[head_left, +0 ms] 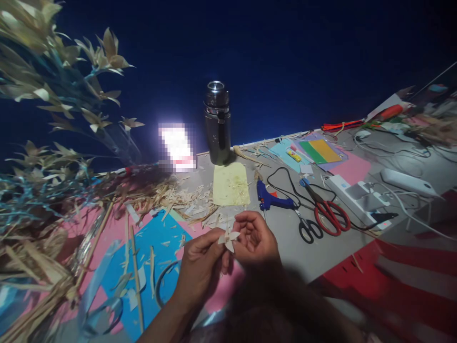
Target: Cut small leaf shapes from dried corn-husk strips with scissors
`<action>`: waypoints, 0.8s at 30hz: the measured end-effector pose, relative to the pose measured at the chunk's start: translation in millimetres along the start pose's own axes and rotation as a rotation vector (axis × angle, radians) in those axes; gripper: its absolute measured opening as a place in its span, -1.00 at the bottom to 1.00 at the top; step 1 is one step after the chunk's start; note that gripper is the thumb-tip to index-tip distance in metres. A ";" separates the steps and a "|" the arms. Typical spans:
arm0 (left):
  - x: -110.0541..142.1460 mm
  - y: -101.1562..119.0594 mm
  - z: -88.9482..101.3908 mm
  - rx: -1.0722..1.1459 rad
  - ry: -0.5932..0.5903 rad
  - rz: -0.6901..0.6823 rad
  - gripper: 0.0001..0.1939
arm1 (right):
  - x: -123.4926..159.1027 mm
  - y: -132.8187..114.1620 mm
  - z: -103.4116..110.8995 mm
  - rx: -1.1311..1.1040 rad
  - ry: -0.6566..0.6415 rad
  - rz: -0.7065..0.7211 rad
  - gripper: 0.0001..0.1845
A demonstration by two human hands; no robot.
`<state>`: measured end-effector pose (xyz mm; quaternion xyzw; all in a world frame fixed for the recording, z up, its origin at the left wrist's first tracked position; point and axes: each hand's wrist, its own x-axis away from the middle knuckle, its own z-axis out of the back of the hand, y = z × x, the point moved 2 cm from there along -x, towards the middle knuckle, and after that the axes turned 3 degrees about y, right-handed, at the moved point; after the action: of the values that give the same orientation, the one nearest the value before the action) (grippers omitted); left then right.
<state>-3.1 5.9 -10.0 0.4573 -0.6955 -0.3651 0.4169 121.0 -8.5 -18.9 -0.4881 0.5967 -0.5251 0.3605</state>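
Flower [229, 238] with pale, pointed, papery petals, pinched between thumb and finger of the left hand [207, 255], low in the centre of the view. Its face is turned up toward the wearer; one petal points to 3 o'clock, another between 5 and 6, and its stem and long axis are hidden by the fingers. The right hand [257, 239] is close at 3 o'clock, fingers loosely curled and palm partly showing; whether it grips or touches a petal cannot be told. Beyond the hands, at 12 o'clock, a crinkled yellow sheet [231, 185] lies on the grey table [293, 257], and behind it stands a dark, shiny, cylindrical flask [218, 136], upright and capped, its contents hidden. A blue glue gun [274, 199] lies between 1 and 2 o'clock. Toward 3 are black-handled scissors [304, 220], red-handled scissors [330, 209] and a white power strip [357, 206]. At 9 o'clock a flat blue sheet [160, 233] bears thin sticks and scraps; past it, toward 8, lie dry, fibrous stalks [46, 286]. Curled, straw-coloured shavings [167, 193] spread at 10 to 11, and farther out rises a spray of pale, pointed blossoms [110, 52].
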 end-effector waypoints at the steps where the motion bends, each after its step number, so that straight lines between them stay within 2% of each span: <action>1: -0.2 1.4 -0.2 -0.021 -0.008 -0.009 -0.64 | -0.1 -0.1 0.1 -0.007 -0.013 -0.005 -0.54; 5: 0.1 8.7 2.4 -0.132 -0.066 -0.076 -0.61 | 0.1 -3.5 1.1 -0.093 -0.094 -0.052 -0.57; 11: 2.0 19.7 7.1 -0.329 -0.114 -0.234 -0.62 | 2.0 -9.2 0.3 -0.254 -0.197 -0.205 -0.56; 17: 0.2 0.1 9.5 -0.034 -0.100 -0.068 -0.73 | 2.0 -10.2 -2.6 -0.309 -0.248 -0.210 -0.59; 20: 0.1 -5.2 11.1 -0.017 -0.078 -0.034 -0.73 | 3.1 -12.4 -2.7 -0.280 -0.264 -0.203 -0.66; 24: 0.8 -4.4 11.9 -0.037 -0.033 -0.009 -0.75 | 3.3 -13.2 3.2 -0.181 -0.192 -0.134 -0.71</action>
<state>-12.8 5.3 -18.3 0.4467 -0.6934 -0.3871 0.4121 125.9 -12.2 -6.3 -0.6053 0.5706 -0.4428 0.3346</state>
